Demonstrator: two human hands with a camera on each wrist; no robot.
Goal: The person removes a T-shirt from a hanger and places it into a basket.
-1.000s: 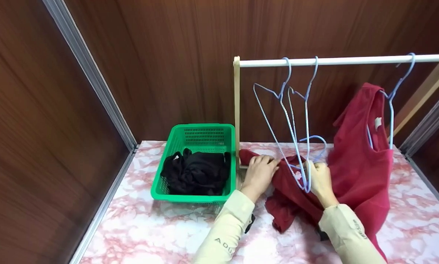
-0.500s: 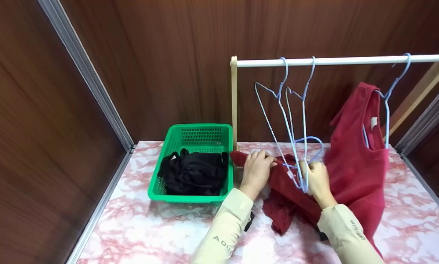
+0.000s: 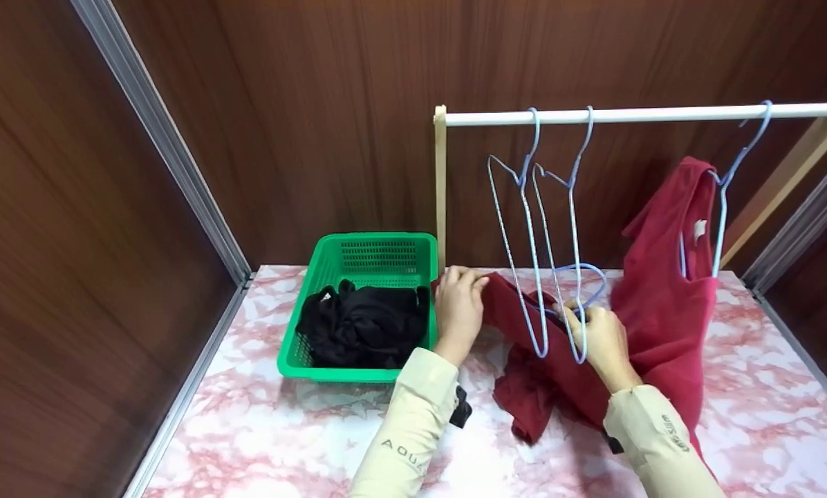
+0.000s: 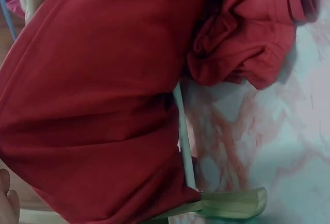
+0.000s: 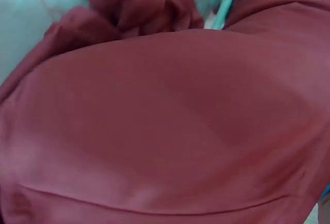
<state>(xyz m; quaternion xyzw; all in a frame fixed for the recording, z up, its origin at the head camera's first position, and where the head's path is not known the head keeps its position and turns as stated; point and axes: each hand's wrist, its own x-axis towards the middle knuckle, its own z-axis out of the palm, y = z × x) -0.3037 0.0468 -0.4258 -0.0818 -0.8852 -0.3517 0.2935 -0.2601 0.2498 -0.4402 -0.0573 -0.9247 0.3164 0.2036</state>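
Observation:
A dark red shirt (image 3: 524, 325) stretches between both hands, low behind the hanging hangers. My left hand (image 3: 459, 308) grips its left end beside the green basket; in the left wrist view, fingertips (image 4: 6, 198) show at the cloth's edge. My right hand (image 3: 599, 339) holds a blue wire hanger (image 3: 593, 266) at the shirt's neck opening, its hook standing up behind the hand. Part of that hanger is hidden inside the shirt. A crumpled part of the shirt (image 3: 527, 408) hangs down to the tabletop. Red cloth (image 5: 165, 121) fills most of the right wrist view.
Two bare hangers (image 3: 531, 242) hang from the white rail (image 3: 648, 113) in front of the shirt. At the right, a red sleeveless garment (image 3: 662, 325) hangs on another hanger. The green basket (image 3: 358, 374) holds black clothing (image 3: 365, 325) left of the wooden post (image 3: 441, 194).
My left hand has moved left along the shirt to the basket's side, drawing the cloth out. The lower ends of the two bare hangers have swung apart. My right hand has barely moved.

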